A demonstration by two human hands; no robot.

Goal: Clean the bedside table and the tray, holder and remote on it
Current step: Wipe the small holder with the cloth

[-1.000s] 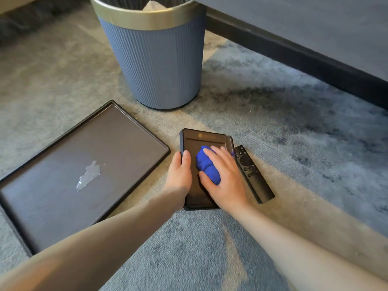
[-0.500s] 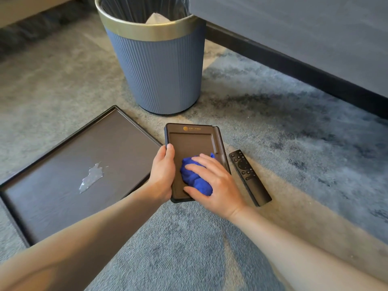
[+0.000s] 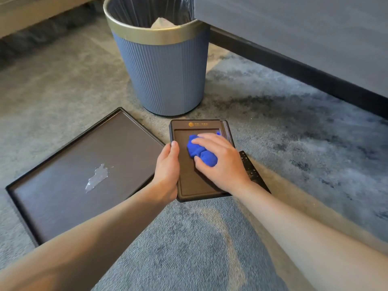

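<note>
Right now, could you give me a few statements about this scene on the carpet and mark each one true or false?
1. The right hand presses a crumpled blue cloth onto the small dark brown rectangular holder. True.
2. The left hand rests on the large dark brown tray. False: it grips the holder's left edge.
3. The large tray looks spotless. False: a pale smear sits near its middle.
4. The black remote control lies on the carpet to the right of the holder. True.
5. The ribbed blue waste bin with a gold rim has tipped over. False: it stands upright.
</note>
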